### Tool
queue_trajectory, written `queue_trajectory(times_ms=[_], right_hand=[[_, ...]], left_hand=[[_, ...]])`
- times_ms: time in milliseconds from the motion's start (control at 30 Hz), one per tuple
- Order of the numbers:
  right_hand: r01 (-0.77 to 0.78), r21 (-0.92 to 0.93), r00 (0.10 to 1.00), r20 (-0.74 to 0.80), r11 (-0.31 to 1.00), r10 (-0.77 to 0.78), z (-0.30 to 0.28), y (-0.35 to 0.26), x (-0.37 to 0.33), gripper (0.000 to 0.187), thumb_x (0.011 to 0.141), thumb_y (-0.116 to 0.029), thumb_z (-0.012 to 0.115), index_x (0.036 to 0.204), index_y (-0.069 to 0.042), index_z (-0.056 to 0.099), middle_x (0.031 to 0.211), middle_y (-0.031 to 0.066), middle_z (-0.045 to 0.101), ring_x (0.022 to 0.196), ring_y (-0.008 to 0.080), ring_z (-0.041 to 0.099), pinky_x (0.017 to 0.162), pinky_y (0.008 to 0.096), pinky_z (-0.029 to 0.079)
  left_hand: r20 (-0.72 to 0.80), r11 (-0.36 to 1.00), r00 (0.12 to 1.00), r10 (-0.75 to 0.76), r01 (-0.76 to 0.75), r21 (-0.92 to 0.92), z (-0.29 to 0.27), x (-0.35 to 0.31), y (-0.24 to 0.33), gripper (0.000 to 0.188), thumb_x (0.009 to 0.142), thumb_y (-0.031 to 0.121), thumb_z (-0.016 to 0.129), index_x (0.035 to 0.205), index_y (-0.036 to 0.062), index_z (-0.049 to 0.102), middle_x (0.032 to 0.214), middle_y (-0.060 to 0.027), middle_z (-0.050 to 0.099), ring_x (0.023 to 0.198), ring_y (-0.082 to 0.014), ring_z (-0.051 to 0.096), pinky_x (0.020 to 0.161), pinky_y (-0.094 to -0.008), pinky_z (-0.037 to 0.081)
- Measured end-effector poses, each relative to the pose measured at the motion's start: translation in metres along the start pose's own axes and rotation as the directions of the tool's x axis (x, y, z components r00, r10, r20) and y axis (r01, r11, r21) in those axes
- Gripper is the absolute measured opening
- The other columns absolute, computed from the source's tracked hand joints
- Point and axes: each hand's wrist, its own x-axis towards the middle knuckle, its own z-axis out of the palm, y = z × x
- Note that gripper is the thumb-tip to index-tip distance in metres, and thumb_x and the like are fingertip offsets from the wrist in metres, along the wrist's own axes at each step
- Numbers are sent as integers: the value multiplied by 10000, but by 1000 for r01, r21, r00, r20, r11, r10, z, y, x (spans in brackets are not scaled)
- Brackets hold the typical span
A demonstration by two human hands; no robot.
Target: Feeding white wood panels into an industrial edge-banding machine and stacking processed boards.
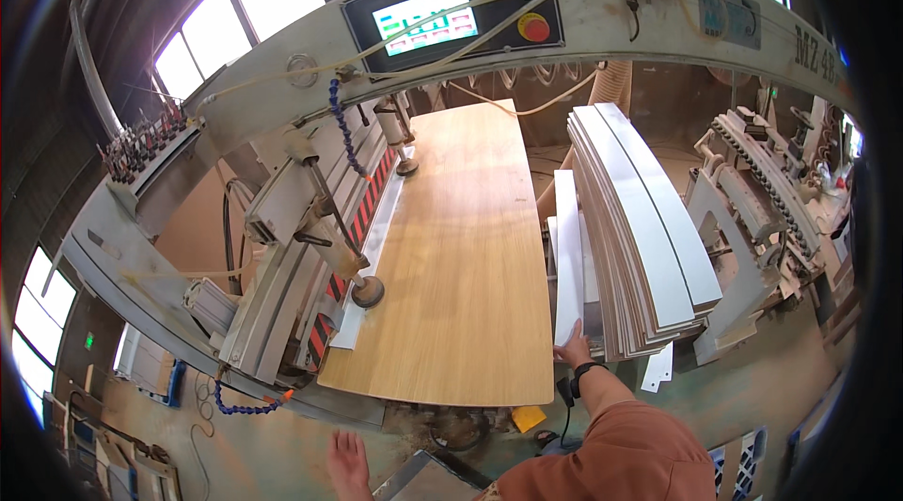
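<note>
My right hand (573, 349), with a dark band on its wrist, grips the near end of a narrow white board (568, 252). This board stands beside the right edge of a large wood-grain panel (461, 247). Below the panel's near left corner is my left hand (348, 463), fingers stretched out and nothing in it. The wood-grain panel lies flat on the machine. Along its left edge runs a white strip (350, 324), and two round press feet, a near one (368, 291) and a far one (406, 167), come down there.
A tall stack of white-faced boards (649, 219) stands right of the narrow board. Overhead crosses a machine beam (310, 54) with a lit screen (425, 21) and a red stop button (533, 28). A blue jointed hose (246, 407) sticks out at lower left.
</note>
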Motion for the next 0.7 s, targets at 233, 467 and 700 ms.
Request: queue_trajectory(times_ms=[233, 467, 700], right_hand=[[-149, -77, 977, -168, 986, 135, -36, -6, -26, 1062, 553, -292, 705, 1274, -139, -59, 1197, 271, 287, 1053, 409, 370, 888, 386, 332], [259, 685, 966, -165, 681, -201, -87, -27, -69, 351, 731, -232, 579, 934, 43, 502, 834, 113, 569, 740, 166, 535, 643, 288, 425], [298, 837, 913, -109, 460, -393, -147, -39, -115, 278, 754, -159, 556, 956, 20, 487, 841, 64, 553, 725, 122, 515, 649, 252, 417]], left_hand=[[6, 998, 999, -53, 52, 45, 133, 99, -38, 274, 789, 150, 488, 1028, 37, 417, 808, -93, 507, 761, -204, 522, 695, -305, 468], [26, 970, 994, 103, -106, 217, 155, 133, -74, 536, 767, 72, 451, 1197, 85, 131, 739, -101, 476, 638, -221, 538, 579, -324, 493], [137, 954, 989, 60, -97, 284, 156, 125, -68, 530, 757, 61, 451, 1195, 140, 163, 742, -100, 476, 653, -218, 538, 587, -319, 488]])
